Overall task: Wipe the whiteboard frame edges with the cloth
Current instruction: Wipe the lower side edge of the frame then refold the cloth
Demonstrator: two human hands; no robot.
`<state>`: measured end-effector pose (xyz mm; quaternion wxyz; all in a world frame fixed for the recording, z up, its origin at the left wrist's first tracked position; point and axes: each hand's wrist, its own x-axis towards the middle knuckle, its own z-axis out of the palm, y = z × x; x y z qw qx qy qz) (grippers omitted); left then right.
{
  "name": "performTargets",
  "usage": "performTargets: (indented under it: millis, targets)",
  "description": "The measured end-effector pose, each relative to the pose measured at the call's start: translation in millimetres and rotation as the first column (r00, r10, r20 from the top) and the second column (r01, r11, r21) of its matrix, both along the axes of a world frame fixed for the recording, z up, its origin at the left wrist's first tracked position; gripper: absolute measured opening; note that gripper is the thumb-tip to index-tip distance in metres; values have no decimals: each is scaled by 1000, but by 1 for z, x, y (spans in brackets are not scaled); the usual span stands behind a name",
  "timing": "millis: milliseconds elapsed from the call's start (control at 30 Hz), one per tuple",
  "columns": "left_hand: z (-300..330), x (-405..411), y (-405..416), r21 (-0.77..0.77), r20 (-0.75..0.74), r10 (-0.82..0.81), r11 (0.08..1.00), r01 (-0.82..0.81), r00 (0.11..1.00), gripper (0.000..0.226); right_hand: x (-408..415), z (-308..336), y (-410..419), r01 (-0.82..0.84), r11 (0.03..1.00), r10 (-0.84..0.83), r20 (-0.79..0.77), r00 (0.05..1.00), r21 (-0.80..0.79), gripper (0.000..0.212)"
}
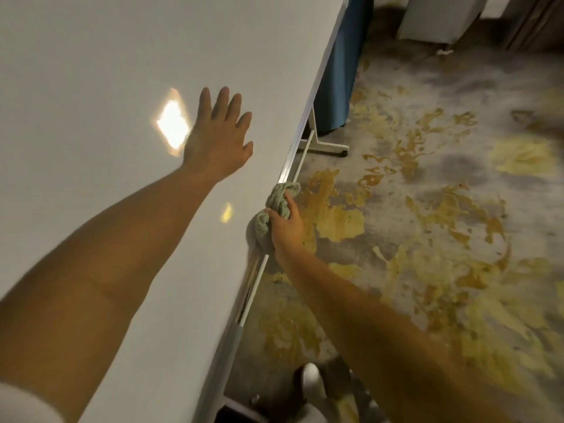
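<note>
Right hand (pixel 285 227): fingers curled round a bunched pale-green cloth (pixel 274 209), pressing it to the whiteboard's lower frame edge (pixel 287 170) | Left hand (pixel 218 138): fingers straight and spread, flat on the whiteboard (pixel 106 87) face, left of the cloth | Beyond: white stand foot (pixel 328 146), blue curtain (pixel 341 71), yellow-stained floor (pixel 442 224) at right.
</note>
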<state>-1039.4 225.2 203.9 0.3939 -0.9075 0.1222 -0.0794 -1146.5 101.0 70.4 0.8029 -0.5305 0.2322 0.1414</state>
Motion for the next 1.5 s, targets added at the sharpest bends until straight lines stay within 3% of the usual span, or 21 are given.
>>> performTargets:
  millis: [167, 333, 567, 833, 1133, 1300, 1500]
  targets:
    - [5, -19, 13, -50, -55, 4, 999, -7, 998, 68, -59, -8, 27, -7, 1000, 7, -4, 1000, 0, 59]
    - [7, -67, 20, -337, -81, -54, 941, 23, 995, 58, -89, -9, 36, -39, 999, 40, 28, 999, -35, 59]
    - [13, -170, 66, -169, -24, -66, 984, 61, 998, 66, -69, -2, 21, -150, 979, 165, 108, 980, -136, 63]
    - [13, -236, 110, 52, 6, -6, 999, 6, 1000, 73, -73, -21, -2, -381, 922, 387, 122, 914, -71, 58]
    - [53, -253, 137, -14, 142, 117, 993, -117, 983, 62, -172, -55, -10, -87, 954, 97, -23, 995, 287, 52]
    - [53, -261, 145, -45, 169, 80, 996, -73, 982, 62, -230, -41, 27, -82, 956, 78, 28, 997, 282, 59]
    - [54, -266, 163, 2, 139, 4, 1000, -4, 990, 63, -239, -32, 50, -40, 974, 42, -2, 999, 223, 68]
